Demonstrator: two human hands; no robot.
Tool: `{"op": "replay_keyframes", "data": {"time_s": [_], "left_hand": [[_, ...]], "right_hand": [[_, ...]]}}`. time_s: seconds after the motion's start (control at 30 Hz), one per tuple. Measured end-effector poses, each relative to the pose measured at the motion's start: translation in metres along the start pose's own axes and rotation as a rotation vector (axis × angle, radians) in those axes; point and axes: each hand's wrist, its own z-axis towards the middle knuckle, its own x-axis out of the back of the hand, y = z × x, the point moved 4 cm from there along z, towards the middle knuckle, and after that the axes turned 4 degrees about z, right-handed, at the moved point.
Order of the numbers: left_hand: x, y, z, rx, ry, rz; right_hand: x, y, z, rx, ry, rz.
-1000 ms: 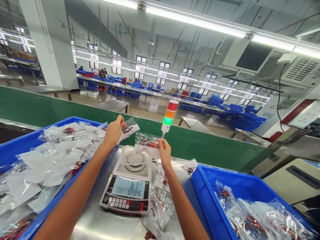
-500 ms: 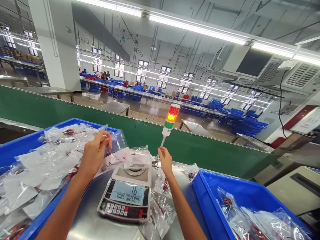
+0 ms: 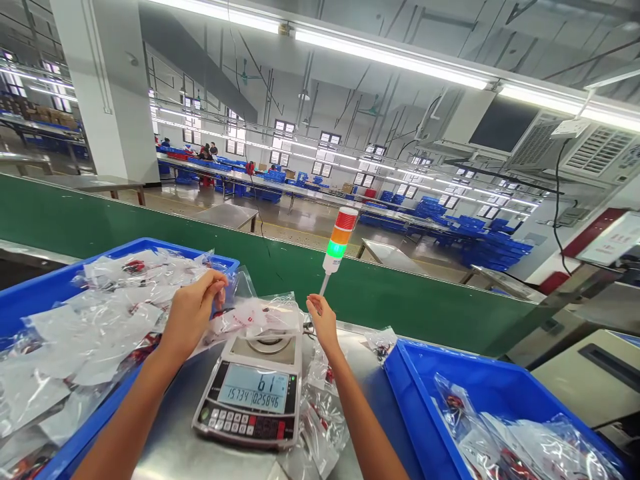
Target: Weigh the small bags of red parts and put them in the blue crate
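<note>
Over a steel bench (image 3: 170, 447), a clear plastic bag (image 3: 250, 317) of small red parts is draped across the pan (image 3: 267, 345) of a digital scale (image 3: 250, 407), whose display shows 61. At the bag's far side, the left hand (image 3: 190, 313) is raised with its fingers (image 3: 217, 283) curled together (whether film is pinched cannot be told). The right hand (image 3: 324, 325) is held just beyond the pan, fingers loosely bent, with nothing clearly gripped. Weighing appears to be the step in hand, and a steady reading would call for the bag lying fully on the pan, with both hands clear. Beside the scale sit two blue plastic crates (image 3: 150, 248) (image 3: 425, 363) of bagged parts, one to each side.
</note>
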Motion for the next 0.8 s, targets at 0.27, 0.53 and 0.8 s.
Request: {"op": "replay_keyframes", "data": {"time_s": [0.27,0.53,0.8], "left_hand": [[0.000,-0.005,0.001,0.002,-0.005,-0.012],[0.007,-0.015,-0.046,0.104,0.010,-0.117],[0.008,-0.016,-0.098,0.211,-0.024,-0.184]], "right_hand": [[-0.010,0.003,0.011,-0.044,-0.019,-0.076],[-0.056,-0.037,0.043,0.017,-0.149,-0.148],[-0.164,-0.161,0.079,0.140,-0.377,0.005]]}}
